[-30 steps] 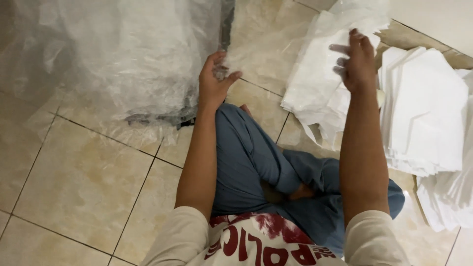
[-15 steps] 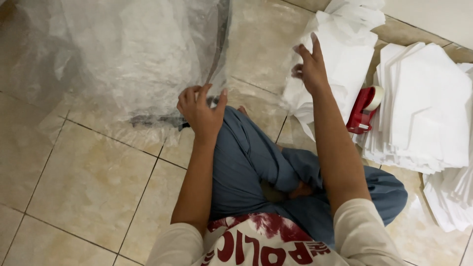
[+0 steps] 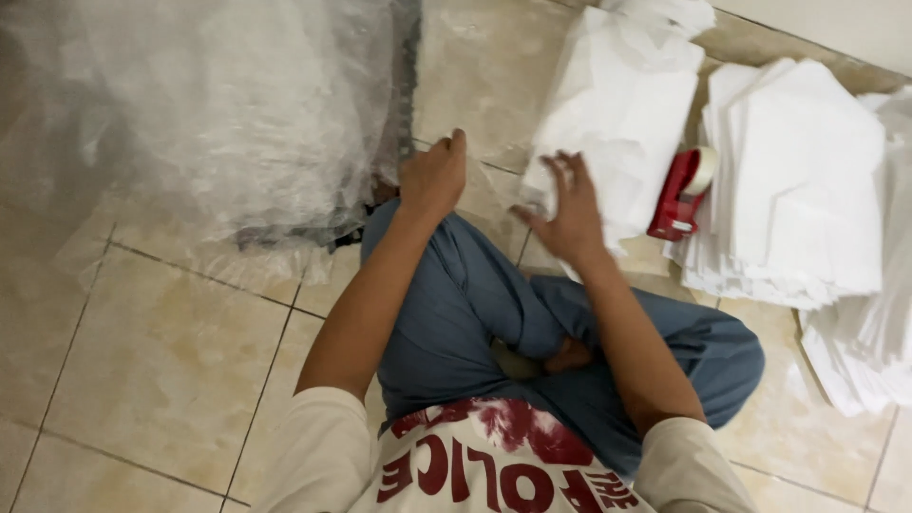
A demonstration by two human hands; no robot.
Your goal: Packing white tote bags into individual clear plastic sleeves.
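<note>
Tiled floor (image 3: 161, 380): beige glazed tiles with dark grout lines; carries everything listed, and the person sits cross-legged on it in blue trousers (image 3: 475, 313).

Clear plastic bag (image 3: 218, 114): large, crumpled, translucent, lying upper left on the floor. Its contents show only as pale, blurred white shapes through the film; what they are cannot be told. A dark edge runs along its right and lower sides.

Stack of white folded sheets (image 3: 807, 180): right side, many layers, edges fanned at the bottom; further white piles continue to the far right edge.

White bag of thin material (image 3: 617, 114): top centre, rumpled, lying just left of the stack.

Left hand (image 3: 432, 176): fingers curled loosely, resting at the lower right edge of the clear plastic bag, beside the knee; whether it pinches the film cannot be told.

Right hand (image 3: 565, 204): blurred, fingers spread apart, holding nothing, at the lower left corner of the white bag.

Red tape dispenser (image 3: 679, 195): with a pale roll, lying between white bag and stack.
</note>
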